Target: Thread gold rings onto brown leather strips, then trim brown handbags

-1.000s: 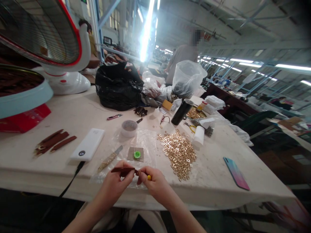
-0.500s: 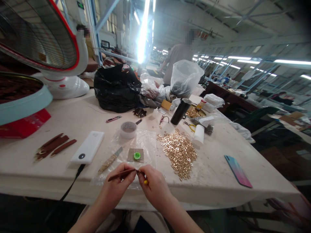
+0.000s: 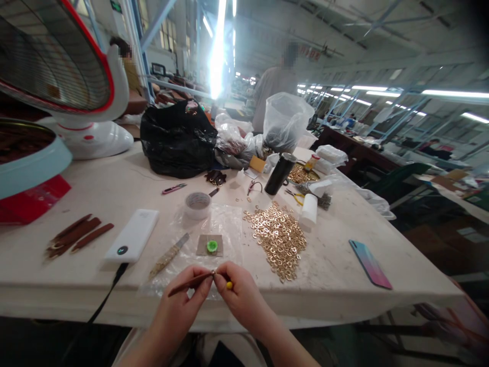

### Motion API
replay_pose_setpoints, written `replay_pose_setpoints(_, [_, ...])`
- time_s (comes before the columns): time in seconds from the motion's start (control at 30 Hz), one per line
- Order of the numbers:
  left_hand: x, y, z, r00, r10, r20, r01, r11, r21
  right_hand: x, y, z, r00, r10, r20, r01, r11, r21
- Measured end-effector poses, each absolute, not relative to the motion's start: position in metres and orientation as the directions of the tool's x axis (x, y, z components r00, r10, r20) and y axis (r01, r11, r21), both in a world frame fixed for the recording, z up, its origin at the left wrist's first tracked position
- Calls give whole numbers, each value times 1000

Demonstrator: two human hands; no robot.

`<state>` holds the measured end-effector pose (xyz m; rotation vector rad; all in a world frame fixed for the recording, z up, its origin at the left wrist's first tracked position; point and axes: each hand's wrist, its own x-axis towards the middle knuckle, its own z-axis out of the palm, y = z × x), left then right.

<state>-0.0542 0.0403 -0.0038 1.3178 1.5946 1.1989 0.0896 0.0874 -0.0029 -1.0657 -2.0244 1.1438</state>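
Near the table's front edge my left hand (image 3: 187, 292) is closed on a brown leather strap (image 3: 189, 283), which points out to the left. My right hand (image 3: 237, 289) pinches at the strap's inner end, where a small gold metal ring (image 3: 213, 273) shows between the fingertips of both hands. A yellow-tipped tool (image 3: 229, 285) pokes out of my right hand; the rest of it is hidden. Just beyond my hands lies a small board with a green lump (image 3: 212, 246) on it, on a clear plastic sheet (image 3: 225, 219). A heap of gold rings (image 3: 280, 237) lies to the right.
On the left are brown straps (image 3: 78, 232), a white power bank (image 3: 133, 235) with a cable, a knife (image 3: 170, 255) and a fan (image 3: 84, 135). Tape (image 3: 197, 205), a black cylinder (image 3: 280, 174), pliers (image 3: 295, 197) and bags stand behind. A phone (image 3: 370, 264) lies right.
The view has shifted slightly. My hands remain together at the strap's end, with the fingertips moved slightly and the gold ring more visible between them.
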Motion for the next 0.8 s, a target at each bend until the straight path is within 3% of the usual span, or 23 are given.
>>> replay_pose_setpoints(0.13, [-50,41,-8,-262,964,-57,204,113,972,85,84,-9,-439,894,89,361,266,-894])
replay_pose_setpoints(0.23, [-51,44,-8,-232,950,-209,50,226,973,90,82,-9,-511,858,51,302,235,-924])
replay_pose_setpoints(0.4, [-56,45,-5,-52,931,-361,-133,352,927,105,88,-4,-609,731,307,292,567,-770])
replay_pose_setpoints(0.5, [-57,44,-7,29,946,-323,-28,324,946,106,94,-2,-683,602,413,205,701,-683])
replay_pose_setpoints(0.57, [-55,41,-7,13,969,-249,98,246,964,104,95,-2,-690,584,427,194,718,-668])
replay_pose_setpoints(0.67, [-49,36,-3,-37,991,-130,298,135,945,100,93,-7,-656,650,383,233,658,-716])
replay_pose_setpoints(0.8, [-43,29,4,4,1000,-27,485,22,874,99,88,-18,-566,796,216,340,464,-818])
